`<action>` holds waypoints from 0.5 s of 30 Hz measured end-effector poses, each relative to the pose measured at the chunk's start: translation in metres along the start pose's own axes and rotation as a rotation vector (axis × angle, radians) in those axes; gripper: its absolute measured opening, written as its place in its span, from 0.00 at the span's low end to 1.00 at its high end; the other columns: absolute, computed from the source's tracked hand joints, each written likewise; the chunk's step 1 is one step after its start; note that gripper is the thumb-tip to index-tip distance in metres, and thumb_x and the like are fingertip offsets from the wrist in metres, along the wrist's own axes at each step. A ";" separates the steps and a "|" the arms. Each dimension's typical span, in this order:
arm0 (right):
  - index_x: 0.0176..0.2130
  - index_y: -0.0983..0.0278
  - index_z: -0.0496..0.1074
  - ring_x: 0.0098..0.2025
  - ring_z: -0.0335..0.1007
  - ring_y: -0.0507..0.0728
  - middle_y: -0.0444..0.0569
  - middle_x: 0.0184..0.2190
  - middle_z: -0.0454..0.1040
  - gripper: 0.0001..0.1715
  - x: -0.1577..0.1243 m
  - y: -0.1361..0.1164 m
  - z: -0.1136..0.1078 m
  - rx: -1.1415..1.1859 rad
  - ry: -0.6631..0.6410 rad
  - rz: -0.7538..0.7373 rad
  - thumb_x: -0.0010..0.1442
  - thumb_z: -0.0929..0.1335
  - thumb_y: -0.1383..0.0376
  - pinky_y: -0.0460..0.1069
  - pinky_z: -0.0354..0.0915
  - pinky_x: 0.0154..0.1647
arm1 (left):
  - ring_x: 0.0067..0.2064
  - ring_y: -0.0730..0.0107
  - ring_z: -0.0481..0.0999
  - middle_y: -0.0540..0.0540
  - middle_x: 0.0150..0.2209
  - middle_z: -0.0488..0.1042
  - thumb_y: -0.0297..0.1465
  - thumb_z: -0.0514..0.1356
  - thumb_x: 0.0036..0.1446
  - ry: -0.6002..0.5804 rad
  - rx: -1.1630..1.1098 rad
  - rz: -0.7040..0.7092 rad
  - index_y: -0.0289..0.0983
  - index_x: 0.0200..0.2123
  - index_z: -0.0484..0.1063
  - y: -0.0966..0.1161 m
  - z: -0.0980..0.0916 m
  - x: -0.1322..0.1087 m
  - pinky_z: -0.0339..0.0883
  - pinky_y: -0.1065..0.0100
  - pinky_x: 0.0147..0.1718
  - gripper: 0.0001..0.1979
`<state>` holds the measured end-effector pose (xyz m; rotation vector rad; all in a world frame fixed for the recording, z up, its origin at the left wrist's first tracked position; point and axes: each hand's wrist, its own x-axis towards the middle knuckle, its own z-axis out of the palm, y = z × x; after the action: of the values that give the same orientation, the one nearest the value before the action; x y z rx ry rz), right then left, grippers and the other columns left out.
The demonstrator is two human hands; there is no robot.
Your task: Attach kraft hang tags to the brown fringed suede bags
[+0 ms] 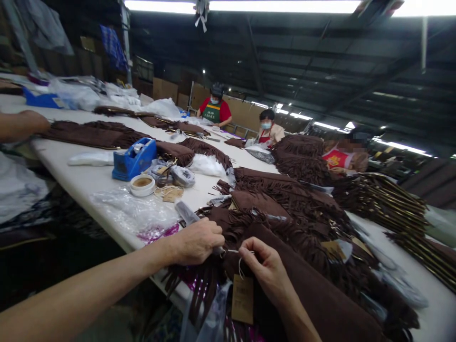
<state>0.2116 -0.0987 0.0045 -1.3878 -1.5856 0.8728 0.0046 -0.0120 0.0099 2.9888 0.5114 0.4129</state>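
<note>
My left hand [197,240] is closed around a grey tagging tool [188,214], whose tip rests against a brown fringed suede garment [302,266] lying on the white table [89,180]. My right hand [267,268] pinches a thin white string just right of the tool's tip. A brown paper hang tag [242,299] dangles from that string below my hands. Fringe from the garment hangs over the table's near edge.
A blue tape dispenser [134,158], a roll of tape [142,185], clear plastic bags [131,209] and loose tags lie to the left. More brown fringed garments are piled along the table. Three people sit at the far side; another person's hand [24,124] rests at far left.
</note>
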 end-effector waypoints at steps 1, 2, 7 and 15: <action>0.26 0.63 0.64 0.25 0.52 0.51 0.39 0.22 0.57 0.18 0.000 0.000 0.000 -0.008 -0.008 -0.007 0.59 0.65 0.53 0.46 0.51 0.25 | 0.36 0.65 0.68 0.48 0.32 0.69 0.22 0.58 0.53 -0.007 -0.003 0.000 0.38 0.29 0.66 0.002 -0.003 0.001 0.57 0.64 0.36 0.05; 0.26 0.63 0.64 0.25 0.52 0.51 0.40 0.22 0.58 0.18 0.000 -0.001 0.000 -0.015 -0.014 -0.014 0.59 0.65 0.54 0.46 0.52 0.25 | 0.36 0.64 0.68 0.48 0.32 0.69 0.24 0.59 0.53 -0.015 -0.003 0.001 0.38 0.29 0.65 0.003 -0.007 0.003 0.57 0.64 0.36 0.05; 0.25 0.63 0.66 0.24 0.54 0.50 0.39 0.20 0.59 0.15 0.001 -0.002 0.002 -0.089 0.030 -0.096 0.59 0.65 0.57 0.45 0.53 0.25 | 0.36 0.65 0.68 0.46 0.34 0.69 0.25 0.54 0.62 -0.076 0.000 -0.015 0.37 0.28 0.64 0.006 -0.018 0.006 0.58 0.65 0.36 0.08; 0.26 0.64 0.69 0.23 0.57 0.49 0.39 0.20 0.64 0.11 0.000 0.002 0.007 -0.218 0.029 -0.182 0.59 0.65 0.64 0.44 0.53 0.25 | 0.36 0.66 0.68 0.46 0.34 0.68 0.21 0.52 0.61 -0.126 -0.050 -0.073 0.37 0.27 0.63 0.007 -0.024 0.008 0.59 0.68 0.34 0.10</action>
<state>0.2061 -0.0982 0.0001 -1.3714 -1.7937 0.5833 0.0076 -0.0155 0.0357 2.9139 0.5870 0.2264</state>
